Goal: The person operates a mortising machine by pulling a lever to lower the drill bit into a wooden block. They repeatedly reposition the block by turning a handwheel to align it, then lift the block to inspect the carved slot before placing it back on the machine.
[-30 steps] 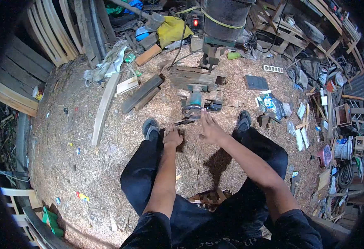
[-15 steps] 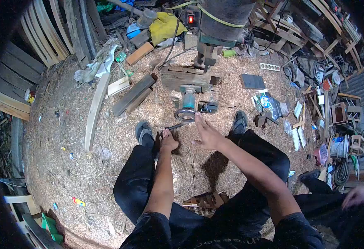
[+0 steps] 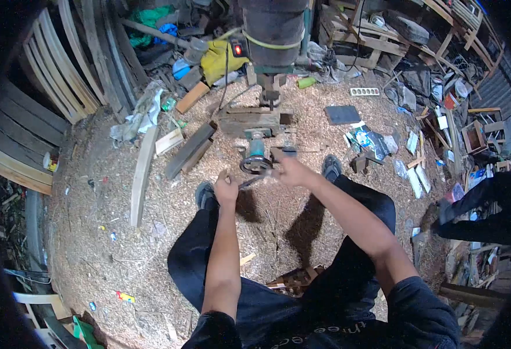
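Observation:
My left hand (image 3: 226, 187) is closed, fingers curled at the left end of a dark lever (image 3: 251, 181). My right hand (image 3: 291, 170), blurred, is at the right side of a black handwheel (image 3: 256, 164), its fingertips near the rim. Behind the wheel sits the green body (image 3: 257, 145) of a clamp or vise. A worn wooden block (image 3: 244, 121) lies across it. Above the block, a drill head (image 3: 271, 96) points down from a large dark motor housing (image 3: 273, 35).
Wood shavings cover the floor. Dark beams (image 3: 190, 152) and a long pale plank (image 3: 144, 177) lie left. To the right are a dark flat board (image 3: 342, 114), a white socket strip (image 3: 364, 91) and plastic wrappers (image 3: 369, 142). Another person's dark-trousered leg (image 3: 482, 203) is at far right.
The view has shifted, moving the machine left and down. My right hand has gone from flat, outstretched fingers to a blurred pose beside the handwheel. The other person's legs are higher in view.

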The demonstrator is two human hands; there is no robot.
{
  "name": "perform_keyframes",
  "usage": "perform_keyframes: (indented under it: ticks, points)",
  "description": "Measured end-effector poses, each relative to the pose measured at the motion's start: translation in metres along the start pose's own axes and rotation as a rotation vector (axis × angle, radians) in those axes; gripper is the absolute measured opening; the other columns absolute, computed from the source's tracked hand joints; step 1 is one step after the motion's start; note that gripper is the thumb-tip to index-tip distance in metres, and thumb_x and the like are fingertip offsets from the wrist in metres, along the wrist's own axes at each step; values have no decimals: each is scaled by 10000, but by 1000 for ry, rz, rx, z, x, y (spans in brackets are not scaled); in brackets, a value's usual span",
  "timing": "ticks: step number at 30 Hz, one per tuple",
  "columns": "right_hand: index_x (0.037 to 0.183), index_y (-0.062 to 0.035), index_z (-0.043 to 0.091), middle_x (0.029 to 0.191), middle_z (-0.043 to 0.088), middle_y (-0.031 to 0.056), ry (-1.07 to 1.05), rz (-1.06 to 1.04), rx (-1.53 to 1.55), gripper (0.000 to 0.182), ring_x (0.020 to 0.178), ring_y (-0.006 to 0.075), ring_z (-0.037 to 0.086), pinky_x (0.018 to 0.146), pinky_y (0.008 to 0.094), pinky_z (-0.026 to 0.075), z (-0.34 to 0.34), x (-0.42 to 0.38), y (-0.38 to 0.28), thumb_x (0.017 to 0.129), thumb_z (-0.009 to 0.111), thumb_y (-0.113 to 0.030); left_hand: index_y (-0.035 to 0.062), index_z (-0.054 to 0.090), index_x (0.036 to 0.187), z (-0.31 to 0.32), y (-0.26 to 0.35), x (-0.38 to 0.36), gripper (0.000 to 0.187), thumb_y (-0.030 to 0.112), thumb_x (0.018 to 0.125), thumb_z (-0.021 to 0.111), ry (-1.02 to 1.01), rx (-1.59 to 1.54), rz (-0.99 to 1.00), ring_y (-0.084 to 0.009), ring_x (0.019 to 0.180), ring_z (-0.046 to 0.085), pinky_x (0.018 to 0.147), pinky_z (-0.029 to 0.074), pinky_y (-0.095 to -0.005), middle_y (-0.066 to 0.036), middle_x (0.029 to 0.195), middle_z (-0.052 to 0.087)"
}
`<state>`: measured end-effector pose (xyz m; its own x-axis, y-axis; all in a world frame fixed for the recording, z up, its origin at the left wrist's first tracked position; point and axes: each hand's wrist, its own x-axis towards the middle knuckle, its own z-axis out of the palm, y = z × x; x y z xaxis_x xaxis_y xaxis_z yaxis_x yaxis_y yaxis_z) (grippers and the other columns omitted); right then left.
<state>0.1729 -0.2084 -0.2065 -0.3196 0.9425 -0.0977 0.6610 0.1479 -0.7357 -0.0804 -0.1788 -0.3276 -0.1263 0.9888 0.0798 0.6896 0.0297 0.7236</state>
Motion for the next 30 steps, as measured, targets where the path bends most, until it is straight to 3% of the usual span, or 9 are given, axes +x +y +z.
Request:
perform_keyframes:
  ticks: [1, 5, 8, 13, 15, 20, 23, 25, 30]
  points:
    - [1386, 49, 454, 1176, 624, 334, 196, -23, -58, 625, 1047, 454, 633, 989, 482, 494, -9, 4, 0, 910, 666, -295, -17, 616, 1228, -15, 30, 12, 400, 241, 923, 611, 95, -81, 47, -402, 1054, 654, 912, 505, -463, -244, 1075, 693]
    - [1173, 38, 662, 1014, 722, 220, 563, -33, 119, 381, 905, 306, 707, 831, 409, 550, -106, 4, -56, 946, 639, -267, -11, 620, 1163, -92, 180, 53, 306, 198, 942, 598, 379, -412, 345, -375, 1067, 626, 945, 468, -447, -213, 1111, 665]
    - [1101, 45, 680, 973, 732, 168, 896, -186, 369, 308, 856, 213, 701, 768, 321, 544, -180, 26, -78, 950, 643, -221, -10, 590, 1162, -144, 300, 91, 338, 229, 926, 626, 628, -488, 734, -355, 1084, 587, 989, 427, -449, -188, 1129, 628]
    - [1046, 51, 685, 953, 719, 140, 1181, -350, 495, 289, 899, 192, 678, 804, 309, 525, -301, 77, -125, 926, 671, -212, -1, 606, 1147, -166, 434, 154, 380, 279, 896, 666, 571, -438, 999, -364, 1170, 553, 1036, 414, -410, -202, 1201, 596]
    - [1086, 67, 656, 1002, 705, 153, 1216, -291, 511, 342, 947, 195, 661, 858, 313, 506, -336, 108, -121, 904, 696, -220, 12, 635, 1080, -143, 444, 175, 359, 331, 915, 608, 646, -421, 1005, -393, 1162, 549, 1050, 390, -464, -201, 1174, 613]
    - [1417, 31, 442, 1354, 539, 286, 1133, 103, 272, 1017, 1288, 333, 510, 1082, 443, 399, -404, 171, -108, 768, 684, -714, 26, 655, 896, -116, 441, 197, 331, 346, 889, 571, 812, -494, 1043, -405, 1063, 557, 987, 417, -496, -187, 1035, 630]
    - [1344, 40, 456, 1286, 550, 246, 1065, 100, 215, 895, 1201, 322, 541, 982, 416, 452, -438, 222, -94, 844, 579, -692, 26, 651, 887, -113, 444, 202, 391, 392, 942, 524, 853, -510, 1101, -381, 1028, 558, 985, 402, -486, -174, 966, 634]
    - [1540, 26, 240, 1600, 220, 247, 916, 91, 380, 1235, 1491, 351, 212, 1164, 444, 288, -450, 226, -114, 737, 558, -857, 21, 646, 887, -111, 443, 207, 396, 395, 939, 526, 868, -530, 1113, -370, 1010, 556, 967, 405, -487, -169, 942, 623]
    - [1322, 19, 339, 1269, 407, 219, 958, -52, 625, 954, 1139, 325, 433, 924, 444, 390, -452, 236, -129, 815, 534, -765, 27, 648, 888, -109, 443, 206, 385, 392, 927, 533, 839, -562, 1106, -351, 1027, 542, 940, 402, -474, -157, 962, 621]
